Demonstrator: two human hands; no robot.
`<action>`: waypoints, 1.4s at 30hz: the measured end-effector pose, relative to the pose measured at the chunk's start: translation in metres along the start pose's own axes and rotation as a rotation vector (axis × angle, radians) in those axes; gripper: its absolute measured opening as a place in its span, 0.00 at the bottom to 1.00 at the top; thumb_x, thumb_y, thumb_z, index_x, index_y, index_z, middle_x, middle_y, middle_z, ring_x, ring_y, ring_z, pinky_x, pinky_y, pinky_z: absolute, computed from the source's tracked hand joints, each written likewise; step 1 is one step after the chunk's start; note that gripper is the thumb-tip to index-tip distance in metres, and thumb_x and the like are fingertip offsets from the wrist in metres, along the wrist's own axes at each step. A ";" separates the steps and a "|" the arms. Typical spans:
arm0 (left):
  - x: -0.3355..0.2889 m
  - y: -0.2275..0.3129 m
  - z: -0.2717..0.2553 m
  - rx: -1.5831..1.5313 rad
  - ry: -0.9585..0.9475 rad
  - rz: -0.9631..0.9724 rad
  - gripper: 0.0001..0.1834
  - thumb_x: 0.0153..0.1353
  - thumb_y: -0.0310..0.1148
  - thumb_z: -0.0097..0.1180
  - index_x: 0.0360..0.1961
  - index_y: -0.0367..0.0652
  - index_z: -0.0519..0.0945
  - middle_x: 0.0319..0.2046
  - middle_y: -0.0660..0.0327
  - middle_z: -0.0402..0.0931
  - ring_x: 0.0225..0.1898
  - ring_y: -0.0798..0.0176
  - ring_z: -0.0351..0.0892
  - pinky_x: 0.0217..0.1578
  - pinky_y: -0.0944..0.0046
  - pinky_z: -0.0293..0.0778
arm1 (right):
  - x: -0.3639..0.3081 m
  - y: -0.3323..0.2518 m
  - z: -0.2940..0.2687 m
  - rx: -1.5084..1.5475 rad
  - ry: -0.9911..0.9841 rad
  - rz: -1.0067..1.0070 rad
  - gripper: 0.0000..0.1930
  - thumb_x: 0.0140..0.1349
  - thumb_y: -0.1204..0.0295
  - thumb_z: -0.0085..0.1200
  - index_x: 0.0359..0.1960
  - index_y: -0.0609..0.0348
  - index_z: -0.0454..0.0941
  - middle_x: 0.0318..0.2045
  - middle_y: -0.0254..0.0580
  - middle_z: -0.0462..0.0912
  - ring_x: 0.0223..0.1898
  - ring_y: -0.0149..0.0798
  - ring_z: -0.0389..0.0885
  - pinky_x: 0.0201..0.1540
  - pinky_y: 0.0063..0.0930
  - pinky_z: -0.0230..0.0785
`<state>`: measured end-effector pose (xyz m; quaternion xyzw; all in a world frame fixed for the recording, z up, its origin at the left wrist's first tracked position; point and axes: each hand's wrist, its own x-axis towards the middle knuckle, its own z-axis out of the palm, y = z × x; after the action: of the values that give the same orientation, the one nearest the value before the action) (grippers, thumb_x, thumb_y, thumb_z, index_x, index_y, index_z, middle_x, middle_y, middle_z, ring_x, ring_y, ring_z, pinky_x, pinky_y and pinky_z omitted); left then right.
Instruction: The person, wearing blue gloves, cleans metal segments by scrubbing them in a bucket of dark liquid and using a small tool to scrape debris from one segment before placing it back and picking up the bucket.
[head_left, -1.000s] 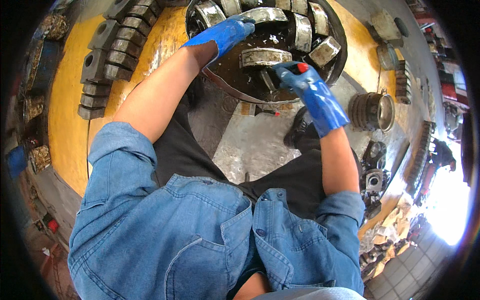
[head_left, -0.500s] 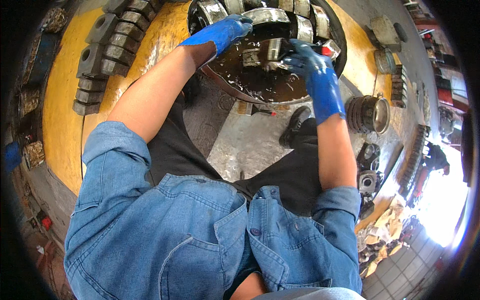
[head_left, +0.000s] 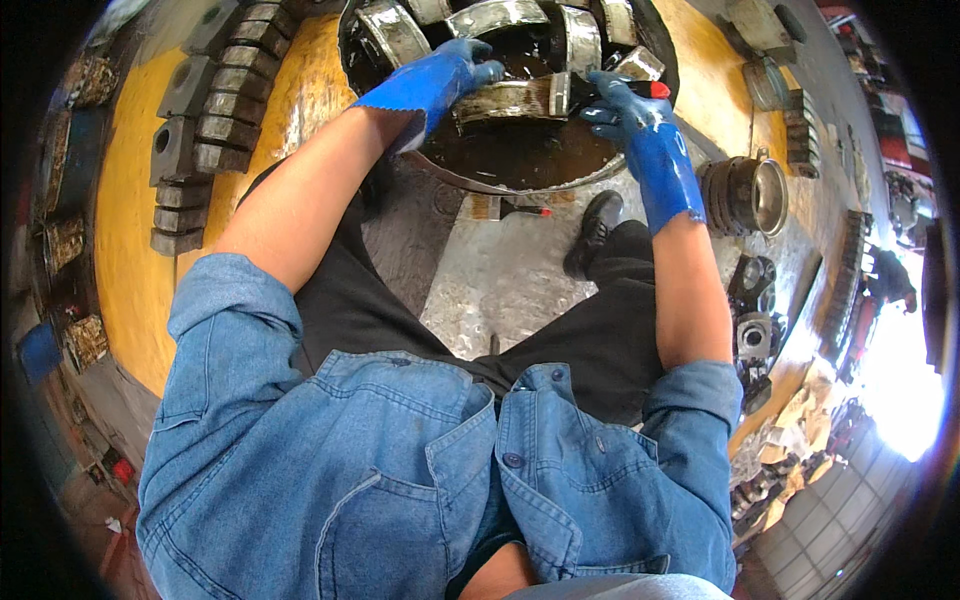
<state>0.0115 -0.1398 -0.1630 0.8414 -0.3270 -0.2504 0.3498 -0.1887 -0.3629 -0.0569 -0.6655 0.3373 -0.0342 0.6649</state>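
Note:
My left hand [head_left: 450, 78], in a blue rubber glove, curls its fingers round the far left side of a curved metal bearing shell [head_left: 510, 100]. The shell sits over dark oily liquid in a round basin [head_left: 520, 190]. In my right hand [head_left: 640, 120], gloved the same, is a paintbrush [head_left: 561, 95] with a black, red-tipped handle. Its bristle end meets the shell's right end. More curved shells [head_left: 583, 45] rest along the basin's far side, wet and shiny.
A second paintbrush [head_left: 508, 208] lies on the floor plate below the basin. Dark metal blocks [head_left: 225, 130] are lined up on the yellow surface at left. Ribbed metal rings [head_left: 745, 195] stand at right, near a glass jar [head_left: 766, 85]. My shoe [head_left: 595, 232] is close to the basin.
The shell has come up out of the liquid and shows more of its length. The brush has shifted slightly, to the shell's right end. The basin appears farther up and left in view.

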 end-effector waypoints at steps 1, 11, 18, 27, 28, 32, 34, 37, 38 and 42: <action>-0.004 0.008 0.004 0.065 -0.018 -0.004 0.50 0.58 0.62 0.71 0.71 0.36 0.72 0.64 0.43 0.78 0.65 0.46 0.77 0.66 0.51 0.72 | 0.006 0.005 -0.012 -0.026 0.008 -0.007 0.19 0.66 0.60 0.68 0.50 0.61 0.87 0.37 0.41 0.91 0.31 0.37 0.90 0.30 0.31 0.81; -0.064 0.060 0.032 0.670 0.020 0.022 0.60 0.52 0.56 0.76 0.80 0.48 0.56 0.69 0.44 0.72 0.67 0.40 0.75 0.66 0.44 0.73 | 0.010 0.005 -0.044 -0.224 0.096 -0.068 0.26 0.62 0.50 0.70 0.49 0.60 0.87 0.36 0.40 0.91 0.33 0.35 0.90 0.37 0.31 0.80; -0.058 0.083 0.038 0.728 -0.027 -0.171 0.48 0.58 0.49 0.71 0.76 0.53 0.62 0.67 0.52 0.75 0.64 0.46 0.79 0.59 0.42 0.79 | -0.002 -0.005 -0.029 -0.275 0.150 -0.086 0.18 0.67 0.53 0.64 0.49 0.52 0.86 0.34 0.39 0.88 0.32 0.35 0.86 0.36 0.31 0.78; -0.031 0.072 0.029 0.606 0.049 -0.258 0.31 0.55 0.40 0.70 0.60 0.44 0.79 0.50 0.39 0.84 0.53 0.35 0.85 0.55 0.45 0.80 | -0.024 -0.032 -0.035 -0.023 0.069 0.039 0.12 0.66 0.57 0.65 0.35 0.52 0.84 0.21 0.35 0.82 0.22 0.32 0.78 0.26 0.29 0.69; -0.034 0.067 0.021 0.448 0.059 -0.134 0.29 0.56 0.39 0.68 0.57 0.37 0.80 0.46 0.41 0.86 0.49 0.42 0.87 0.52 0.50 0.79 | -0.047 -0.043 -0.037 -0.093 0.091 -0.032 0.12 0.66 0.59 0.65 0.35 0.54 0.84 0.21 0.35 0.81 0.21 0.32 0.78 0.26 0.29 0.69; -0.045 0.019 -0.004 -0.024 -0.170 -0.394 0.20 0.65 0.39 0.58 0.51 0.35 0.85 0.39 0.56 0.86 0.40 0.56 0.85 0.42 0.60 0.78 | -0.057 -0.037 -0.034 0.003 -0.042 -0.076 0.14 0.71 0.58 0.59 0.36 0.56 0.84 0.24 0.35 0.83 0.26 0.33 0.80 0.29 0.31 0.71; -0.053 0.024 0.006 -0.402 -0.225 -0.522 0.19 0.67 0.39 0.56 0.51 0.37 0.85 0.40 0.54 0.88 0.37 0.55 0.86 0.39 0.59 0.80 | -0.060 -0.026 -0.040 -0.073 -0.109 -0.142 0.16 0.72 0.57 0.57 0.36 0.58 0.84 0.25 0.36 0.83 0.27 0.32 0.80 0.30 0.31 0.71; -0.056 0.022 0.004 -0.381 -0.296 -0.510 0.18 0.69 0.39 0.54 0.51 0.37 0.85 0.42 0.53 0.89 0.37 0.54 0.88 0.41 0.57 0.83 | -0.016 0.022 -0.033 -0.631 -0.051 -0.727 0.21 0.73 0.54 0.55 0.36 0.61 0.86 0.27 0.47 0.86 0.30 0.37 0.84 0.32 0.37 0.72; -0.058 0.022 0.005 -0.419 -0.290 -0.538 0.18 0.69 0.38 0.55 0.50 0.37 0.86 0.41 0.54 0.88 0.38 0.57 0.87 0.42 0.59 0.81 | -0.001 0.040 -0.024 -0.594 -0.057 -0.702 0.16 0.67 0.58 0.61 0.40 0.60 0.85 0.31 0.48 0.87 0.33 0.41 0.86 0.34 0.37 0.75; -0.062 0.023 0.000 -0.627 -0.287 -0.552 0.22 0.73 0.43 0.54 0.57 0.37 0.82 0.47 0.54 0.86 0.45 0.58 0.86 0.51 0.60 0.79 | 0.030 0.094 0.017 -0.306 -0.106 -0.413 0.17 0.59 0.69 0.69 0.48 0.61 0.81 0.40 0.55 0.88 0.41 0.51 0.90 0.41 0.42 0.81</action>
<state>-0.0379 -0.1075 -0.1341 0.7070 -0.0436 -0.5359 0.4595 -0.1947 -0.3523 -0.1566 -0.8141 0.1603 -0.0830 0.5520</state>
